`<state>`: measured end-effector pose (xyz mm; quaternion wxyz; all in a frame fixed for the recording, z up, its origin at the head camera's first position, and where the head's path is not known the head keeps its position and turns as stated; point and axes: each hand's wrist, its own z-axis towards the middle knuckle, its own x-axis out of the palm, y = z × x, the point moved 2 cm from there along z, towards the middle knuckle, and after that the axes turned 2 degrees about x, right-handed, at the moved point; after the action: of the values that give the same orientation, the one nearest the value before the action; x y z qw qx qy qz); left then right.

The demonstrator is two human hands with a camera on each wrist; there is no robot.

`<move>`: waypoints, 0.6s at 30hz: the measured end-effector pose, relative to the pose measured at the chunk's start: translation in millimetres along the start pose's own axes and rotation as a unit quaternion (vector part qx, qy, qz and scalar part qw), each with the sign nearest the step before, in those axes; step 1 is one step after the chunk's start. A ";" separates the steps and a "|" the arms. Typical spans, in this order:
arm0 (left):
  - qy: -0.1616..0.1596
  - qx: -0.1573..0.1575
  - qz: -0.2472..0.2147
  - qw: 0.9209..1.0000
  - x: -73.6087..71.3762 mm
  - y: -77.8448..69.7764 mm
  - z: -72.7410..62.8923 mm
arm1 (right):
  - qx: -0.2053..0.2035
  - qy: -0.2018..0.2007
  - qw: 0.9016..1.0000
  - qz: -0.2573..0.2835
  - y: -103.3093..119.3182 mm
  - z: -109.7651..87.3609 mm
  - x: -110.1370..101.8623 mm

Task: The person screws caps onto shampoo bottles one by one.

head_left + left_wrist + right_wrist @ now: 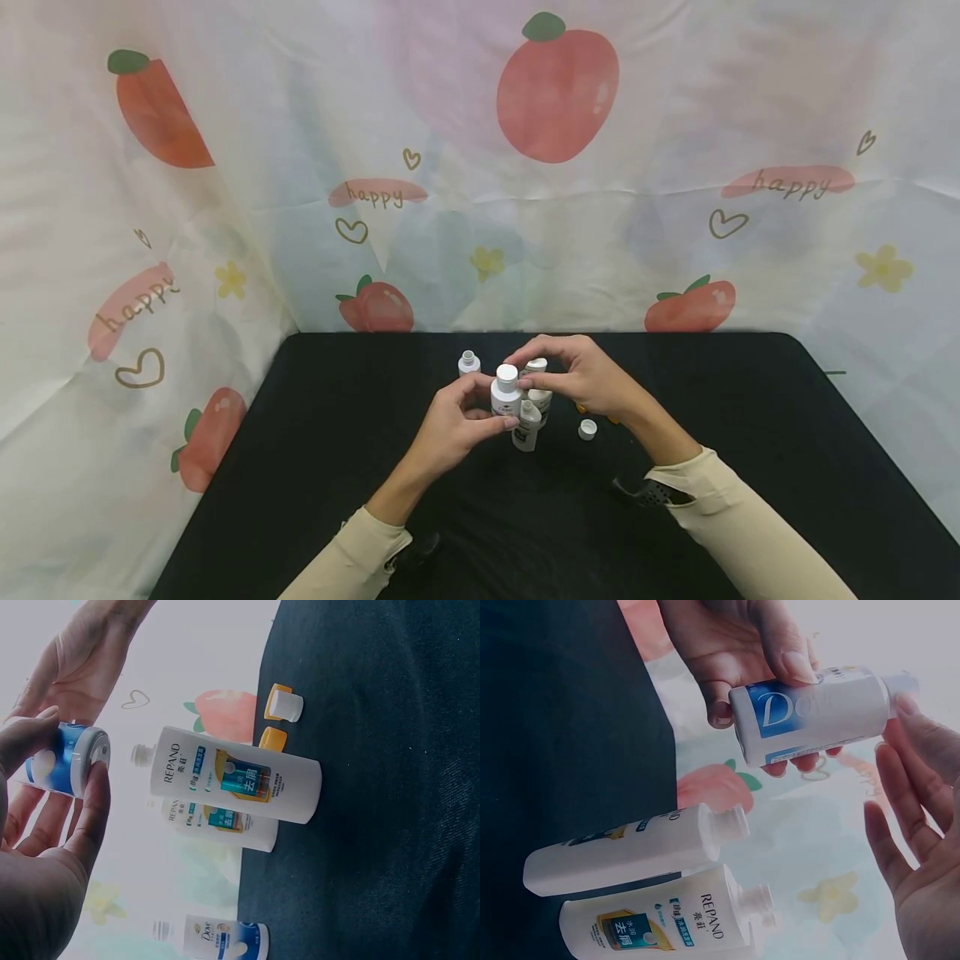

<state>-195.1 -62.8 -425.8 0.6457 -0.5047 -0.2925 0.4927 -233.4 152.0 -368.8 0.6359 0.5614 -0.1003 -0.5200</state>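
My left hand [453,421] grips a small white-and-blue Dove bottle [810,712] by its body, holding it upright above the table. Its thumb and fingers lie on opposite sides, and the base [94,761] faces the left wrist camera. At the top, my right hand [581,375] pinches the white cap [507,373] with thumb and fingertips. Just behind and below stand white Repand bottles [236,776] with bare necks. Another Dove bottle [221,937], its threaded neck uncovered, stands off to the left in the head view [468,363].
A loose white cap [587,429] lies on the black tabletop [337,433] right of the bottles. Orange pieces [274,739] lie close to it, partly hidden by my right hand in the head view. A printed curtain [450,100] hangs behind the table.
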 end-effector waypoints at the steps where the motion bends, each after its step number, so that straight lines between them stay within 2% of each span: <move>1: 0.001 0.000 0.000 1.000 0.0 0.1 0.0 | -0.002 0.001 1.000 0.002 0.1 0.1 0.1; 11: 0.005 0.011 0.001 1.000 1.3 -1.0 -0.2 | -0.048 0.014 0.999 0.021 -0.8 2.6 3.0; 18: 0.002 0.013 -0.006 1.000 2.1 -1.1 -0.1 | -0.030 0.014 0.999 0.026 0.0 3.2 4.6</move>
<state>-194.0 -60.9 -425.1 0.6559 -0.4958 -0.2876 0.4912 -233.7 146.6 -369.8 0.6670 0.5466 -0.0908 -0.4981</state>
